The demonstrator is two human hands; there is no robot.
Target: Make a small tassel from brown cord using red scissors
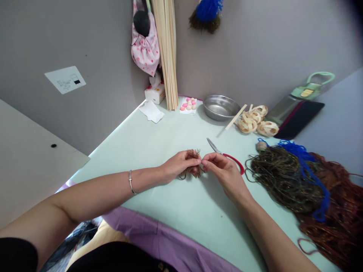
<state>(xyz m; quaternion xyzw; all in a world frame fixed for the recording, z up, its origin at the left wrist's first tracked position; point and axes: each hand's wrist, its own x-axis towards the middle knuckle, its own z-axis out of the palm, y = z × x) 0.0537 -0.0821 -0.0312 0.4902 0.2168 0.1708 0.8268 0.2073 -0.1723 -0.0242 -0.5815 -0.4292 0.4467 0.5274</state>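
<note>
My left hand [179,165], with a silver bangle on its wrist, is closed around a small bundle of brown yarn [196,173] just over the table. Frayed strand ends stick out above and below its fingers. My right hand [224,170] meets it at the fingertips, thumb and index finger pinched together beside the bundle. What that pinch holds is too small to make out. Scissors [240,164] with red handles lie open on the table right behind my right hand, partly covered by it.
Olive yarn [275,177], blue yarn [304,155] and rust-brown yarn [337,211] are heaped at the right. Along the back stand a metal bowl [221,107], wood-strip balls [248,122], a bottle [283,105], a dark tablet-like slab [300,119], long wooden strips [167,56] and a tissue box [155,93].
</note>
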